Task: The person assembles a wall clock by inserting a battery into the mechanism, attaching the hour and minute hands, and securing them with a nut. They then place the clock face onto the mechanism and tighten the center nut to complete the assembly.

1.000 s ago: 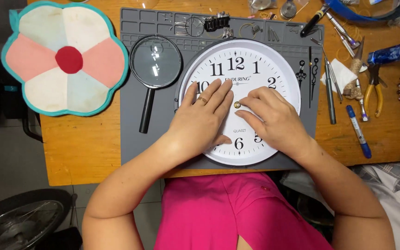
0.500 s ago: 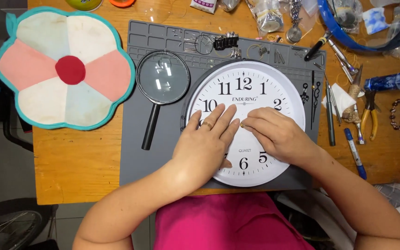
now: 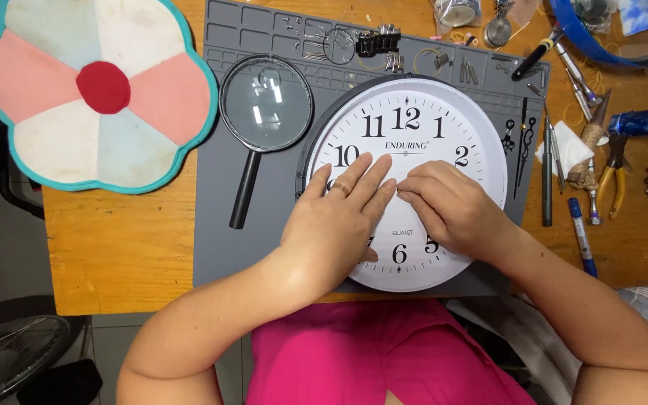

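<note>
A round white wall clock (image 3: pixel 421 127) with black numerals lies face up on a grey work mat (image 3: pixel 219 187). My left hand (image 3: pixel 335 225) rests flat on the dial's left half, fingers together and pointing toward the centre, a ring on one finger. My right hand (image 3: pixel 451 210) lies on the dial's lower right, its fingertips pinched at the clock's centre beside the left fingertips. Whatever sits at the centre is hidden under the fingers. The clock's black ornate hands (image 3: pixel 517 146) lie loose on the mat, right of the dial.
A black-handled magnifying glass (image 3: pixel 264 105) lies left of the clock. A flower-shaped fabric pad (image 3: pixel 91 90) covers the table's left end. Tweezers, screwdrivers, pliers (image 3: pixel 615 180), a blue pen (image 3: pixel 583 236) and small metal parts crowd the right side and far edge.
The view has shifted slightly, with the table appearing lower in frame. Both hands stay on the dial, fingertips closing in at the centre.
</note>
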